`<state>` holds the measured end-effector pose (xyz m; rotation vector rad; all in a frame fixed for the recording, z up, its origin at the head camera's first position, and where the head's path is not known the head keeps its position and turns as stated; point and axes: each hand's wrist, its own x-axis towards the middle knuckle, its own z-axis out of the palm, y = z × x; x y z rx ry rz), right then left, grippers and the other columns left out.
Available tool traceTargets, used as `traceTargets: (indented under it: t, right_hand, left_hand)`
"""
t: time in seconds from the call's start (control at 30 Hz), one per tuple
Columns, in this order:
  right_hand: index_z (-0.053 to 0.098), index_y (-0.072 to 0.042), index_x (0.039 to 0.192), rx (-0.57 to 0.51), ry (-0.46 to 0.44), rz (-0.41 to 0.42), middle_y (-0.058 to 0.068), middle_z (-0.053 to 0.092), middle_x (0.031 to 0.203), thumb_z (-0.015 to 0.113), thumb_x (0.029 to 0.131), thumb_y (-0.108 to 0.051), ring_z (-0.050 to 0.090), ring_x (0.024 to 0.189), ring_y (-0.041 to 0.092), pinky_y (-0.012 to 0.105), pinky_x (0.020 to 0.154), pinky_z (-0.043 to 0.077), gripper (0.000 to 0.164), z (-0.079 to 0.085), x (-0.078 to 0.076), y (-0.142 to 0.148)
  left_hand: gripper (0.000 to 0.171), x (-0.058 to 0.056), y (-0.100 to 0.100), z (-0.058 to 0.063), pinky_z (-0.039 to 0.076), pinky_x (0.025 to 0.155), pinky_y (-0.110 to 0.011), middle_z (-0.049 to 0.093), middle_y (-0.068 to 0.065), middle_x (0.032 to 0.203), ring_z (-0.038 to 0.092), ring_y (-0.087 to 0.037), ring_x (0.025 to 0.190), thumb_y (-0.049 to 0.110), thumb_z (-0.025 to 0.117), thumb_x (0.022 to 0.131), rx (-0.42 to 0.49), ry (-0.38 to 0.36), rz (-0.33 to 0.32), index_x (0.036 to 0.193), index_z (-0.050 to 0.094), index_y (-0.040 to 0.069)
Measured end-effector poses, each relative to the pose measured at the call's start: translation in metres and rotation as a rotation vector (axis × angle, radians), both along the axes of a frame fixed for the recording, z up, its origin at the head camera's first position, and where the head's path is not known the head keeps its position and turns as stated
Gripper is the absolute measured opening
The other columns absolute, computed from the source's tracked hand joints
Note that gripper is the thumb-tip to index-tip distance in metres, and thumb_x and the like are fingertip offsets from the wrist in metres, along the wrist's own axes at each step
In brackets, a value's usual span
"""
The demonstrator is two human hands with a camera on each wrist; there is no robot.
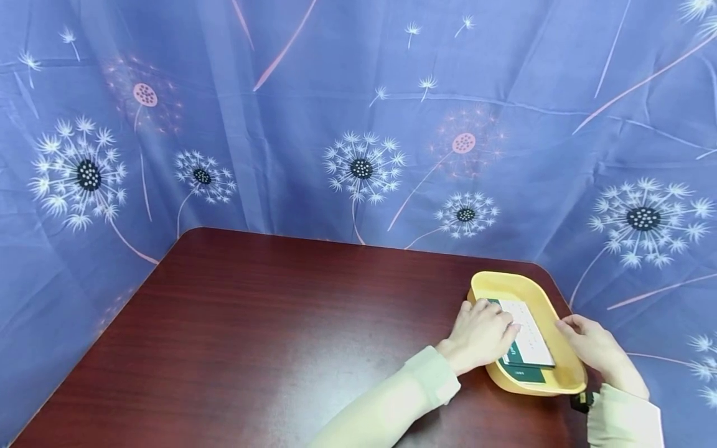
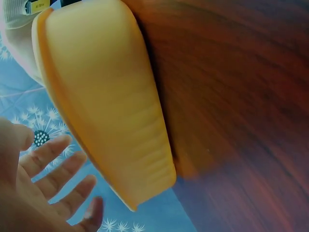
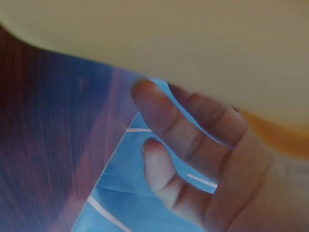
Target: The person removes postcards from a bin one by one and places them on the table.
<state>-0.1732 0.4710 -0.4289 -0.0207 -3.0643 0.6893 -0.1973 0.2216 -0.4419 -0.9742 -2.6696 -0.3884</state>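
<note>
- We are holding our left grip (image 1: pixel 484 330) over the near-left side of the yellow tray (image 1: pixel 515 285), fingers loosely spread and gripping nothing; whether a fingertip is touching the contents, we are not able to tell.
- We are resting our right grip (image 1: pixel 596 348) against the tray's right rim, fingers loosely bent; the thumb is hiding behind the tray wall in the right wrist view, so we cannot tell whether we are really pinching it.
- Between our two grips, the white-and-green booklet (image 1: pixel 526 336) is lying inside the tray, partly under our left hand, and a dark green booklet (image 1: pixel 523 374) is showing beneath its near end.
- Below both grips, the tabletop (image 1: pixel 280 311) is carrying the tray, with its right edge running close to our right grip and the dandelion curtain (image 1: pixel 302 155) hanging beyond.
- We are judging a slip over that edge to be the main risk: a push from the left grip, unmatched by a firm right one, could be sliding the tray outward.
- If we are lifting by the right rim alone, the tray could be tilting and the booklets sliding toward the lower side.
- If our left fingers are dragging across the upper booklet, it could be skewing off the lower one.
</note>
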Motion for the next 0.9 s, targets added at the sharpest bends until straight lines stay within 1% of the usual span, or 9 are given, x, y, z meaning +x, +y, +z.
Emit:
traceTargets:
  t: [0.2, 0.3, 0.43, 0.53, 0.63, 0.7, 0.77, 0.83, 0.9]
  right_hand:
    - [0.059, 0.002, 0.095, -0.006, 0.009, 0.004, 0.008, 0.058, 0.078, 0.046, 0.103, -0.022, 0.05, 0.07, 0.021, 0.036, 0.062, 0.038, 0.028, -0.006, -0.003, 0.0]
    - [0.058, 0.001, 0.096, 0.005, 0.003, -0.006, 0.006, 0.056, 0.076, 0.046, 0.103, -0.024, 0.049, 0.069, 0.02, 0.035, 0.061, 0.038, 0.029, -0.007, -0.002, 0.0]
    - [0.057, 0.001, 0.096, -0.004, -0.012, -0.007, 0.006, 0.055, 0.075, 0.044, 0.104, -0.024, 0.048, 0.069, 0.02, 0.035, 0.062, 0.037, 0.029, -0.007, -0.001, -0.002]
    - [0.058, 0.001, 0.094, -0.023, -0.024, 0.005, 0.006, 0.054, 0.075, 0.044, 0.104, -0.022, 0.048, 0.069, 0.02, 0.035, 0.062, 0.037, 0.029, -0.008, -0.002, -0.005]
    - [0.058, 0.0, 0.092, -0.018, -0.031, 0.006, 0.005, 0.053, 0.074, 0.044, 0.104, -0.022, 0.047, 0.068, 0.019, 0.034, 0.061, 0.036, 0.028, -0.008, -0.001, -0.006]
    - [0.057, -0.001, 0.091, -0.009, -0.033, 0.0, 0.004, 0.052, 0.073, 0.044, 0.104, -0.022, 0.047, 0.068, 0.019, 0.034, 0.06, 0.036, 0.028, -0.007, 0.0, -0.006]
    - [0.056, -0.001, 0.091, -0.007, -0.038, 0.001, 0.005, 0.051, 0.073, 0.043, 0.104, -0.023, 0.047, 0.068, 0.019, 0.034, 0.06, 0.036, 0.029, -0.006, 0.001, -0.004]
    - [0.056, -0.001, 0.091, -0.006, -0.039, 0.0, 0.005, 0.051, 0.073, 0.043, 0.104, -0.023, 0.047, 0.068, 0.019, 0.034, 0.06, 0.036, 0.03, -0.005, 0.001, -0.004]
    - [0.056, -0.001, 0.091, -0.007, -0.035, 0.0, 0.005, 0.052, 0.074, 0.043, 0.104, -0.024, 0.047, 0.068, 0.019, 0.033, 0.06, 0.036, 0.03, -0.004, 0.002, -0.004]
  left_hand:
    - [0.029, -0.002, 0.012, -0.006, 0.035, 0.079, -0.033, 0.062, 0.017, 0.102, 0.048, -0.008, 0.098, 0.045, 0.04, 0.102, -0.076, -0.014, 0.006, 0.098, 0.067, 0.037]
    - [0.025, -0.003, 0.019, -0.009, 0.034, 0.081, -0.035, 0.062, 0.017, 0.1, 0.047, -0.008, 0.096, 0.047, 0.043, 0.101, -0.151, -0.018, 0.021, 0.098, 0.066, 0.037]
    - [0.016, -0.005, 0.029, -0.012, 0.031, 0.083, -0.035, 0.062, 0.017, 0.091, 0.045, -0.007, 0.088, 0.046, 0.052, 0.096, -0.257, -0.006, 0.053, 0.092, 0.065, 0.038]
    - [0.009, -0.006, 0.035, -0.013, 0.03, 0.085, -0.033, 0.063, 0.018, 0.086, 0.047, -0.005, 0.082, 0.042, 0.059, 0.092, -0.311, 0.001, 0.056, 0.087, 0.066, 0.039]
    - [0.006, -0.006, 0.042, -0.012, 0.029, 0.088, -0.03, 0.064, 0.022, 0.086, 0.052, -0.002, 0.079, 0.038, 0.063, 0.092, -0.336, -0.041, 0.041, 0.088, 0.067, 0.041]
    - [0.006, -0.006, 0.048, -0.01, 0.034, 0.084, -0.029, 0.064, 0.023, 0.088, 0.054, -0.001, 0.078, 0.038, 0.064, 0.092, -0.344, -0.091, 0.046, 0.092, 0.068, 0.042]
    - [0.007, -0.005, 0.055, -0.008, 0.042, 0.074, -0.029, 0.064, 0.022, 0.089, 0.056, -0.001, 0.077, 0.037, 0.065, 0.092, -0.349, -0.14, 0.075, 0.095, 0.069, 0.042]
    - [0.007, -0.006, 0.062, -0.007, 0.044, 0.059, -0.031, 0.064, 0.02, 0.088, 0.056, -0.003, 0.074, 0.04, 0.065, 0.091, -0.361, -0.18, 0.127, 0.096, 0.069, 0.042]
    - [0.01, -0.007, 0.069, -0.006, 0.043, 0.053, -0.033, 0.063, 0.02, 0.089, 0.056, -0.004, 0.073, 0.042, 0.065, 0.09, -0.36, -0.204, 0.188, 0.1, 0.067, 0.04]
